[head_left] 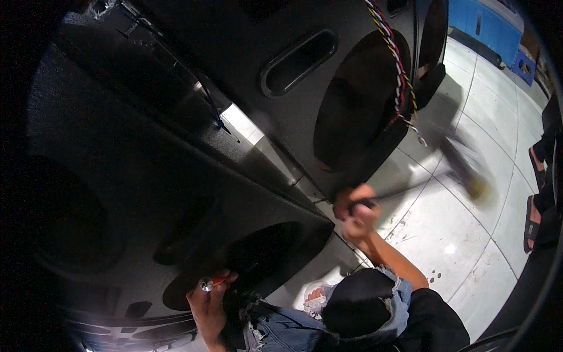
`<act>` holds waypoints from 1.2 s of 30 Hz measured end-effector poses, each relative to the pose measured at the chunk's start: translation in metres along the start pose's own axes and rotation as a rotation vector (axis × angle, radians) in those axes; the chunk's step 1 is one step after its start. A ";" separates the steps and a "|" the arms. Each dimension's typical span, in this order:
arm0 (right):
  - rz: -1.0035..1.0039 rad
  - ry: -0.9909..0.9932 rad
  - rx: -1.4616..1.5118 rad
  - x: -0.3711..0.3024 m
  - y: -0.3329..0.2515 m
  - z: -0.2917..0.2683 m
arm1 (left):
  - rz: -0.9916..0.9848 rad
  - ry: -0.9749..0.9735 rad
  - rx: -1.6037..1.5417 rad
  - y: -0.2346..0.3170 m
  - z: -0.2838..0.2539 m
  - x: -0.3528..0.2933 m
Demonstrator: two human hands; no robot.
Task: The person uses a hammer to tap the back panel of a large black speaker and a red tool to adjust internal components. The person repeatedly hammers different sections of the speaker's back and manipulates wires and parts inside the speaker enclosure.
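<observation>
My left hand [209,308] is closed round a red-handled screwdriver [206,284]. Its round metal butt faces up, and its tip is hidden against the dark front of the near black speaker cabinet [223,205], beside a round opening. Off to the right, my right hand [359,216] grips the dark handle of a hammer [463,164]. The hammer's head is smeared by motion above the floor tiles, with a yellowish face at one end. Between the hands lies the near cabinet's corner.
A second black cabinet [246,35] with a recessed handle stands beyond a narrow gap. Twisted coloured wires [396,58] hang in front of it. Another person's sandalled feet [532,226] are at the right, on white tiles [451,234]. A blue box [487,26] sits at the back right.
</observation>
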State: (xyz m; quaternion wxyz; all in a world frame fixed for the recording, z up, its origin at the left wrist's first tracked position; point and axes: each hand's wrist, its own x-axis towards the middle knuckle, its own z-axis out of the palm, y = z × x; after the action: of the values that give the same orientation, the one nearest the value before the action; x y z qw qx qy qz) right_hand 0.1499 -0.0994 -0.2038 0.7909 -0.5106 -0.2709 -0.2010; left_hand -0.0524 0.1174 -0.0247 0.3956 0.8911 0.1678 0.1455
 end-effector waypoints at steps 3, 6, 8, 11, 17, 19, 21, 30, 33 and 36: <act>0.315 -0.017 -0.448 0.021 -0.004 0.016 | 0.014 -0.013 -0.055 -0.006 0.002 0.001; 0.100 0.071 -0.447 0.028 -0.019 0.017 | 0.033 -0.004 -0.024 -0.003 -0.004 0.002; 0.043 0.146 -0.182 0.021 -0.010 -0.001 | 0.027 -0.012 -0.018 -0.004 -0.003 0.000; -0.058 0.345 0.177 0.049 -0.038 0.012 | 0.020 0.006 -0.028 -0.008 -0.005 -0.001; 0.374 0.213 -0.221 0.082 -0.014 -0.004 | 0.055 -0.038 0.018 0.001 -0.002 0.003; 0.525 0.178 -0.113 0.078 -0.042 -0.006 | 0.078 -0.047 -0.005 -0.004 -0.004 0.001; 0.454 0.242 0.041 0.062 -0.048 0.001 | 0.044 -0.011 -0.034 -0.004 -0.005 -0.003; 0.153 0.100 -0.239 -0.006 0.010 0.010 | 0.037 -0.003 -0.027 0.002 -0.001 0.001; 0.235 -0.074 -0.672 0.004 0.017 0.011 | 0.052 -0.030 0.031 0.001 -0.005 -0.001; 0.230 -0.018 -0.380 0.019 -0.031 0.014 | 0.027 0.006 0.042 -0.001 -0.010 -0.005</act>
State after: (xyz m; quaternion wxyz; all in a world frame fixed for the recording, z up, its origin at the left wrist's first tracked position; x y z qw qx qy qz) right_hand 0.1430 -0.0991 -0.1657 0.6958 -0.6796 -0.1753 -0.1525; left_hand -0.0616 0.1226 -0.0194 0.3742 0.9011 0.1598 0.1500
